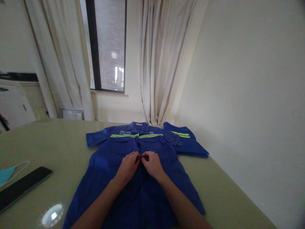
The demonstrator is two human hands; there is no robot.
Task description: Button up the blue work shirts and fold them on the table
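Left hand (128, 165) and right hand (152, 163) pinch the blue shirt (111, 178) placket together mid-chest, best holding both edges level so the button seats cleanly.

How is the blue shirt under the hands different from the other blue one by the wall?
The shirt under the hands lies spread flat, front up, sleeves out; the second shirt is folded into a compact stack. Both hands, left hand and right hand, pinch the spread shirt's front placket; nothing touches the folded one. The spread shirt covers far more table. Both are blue with yellow-green reflective stripes.
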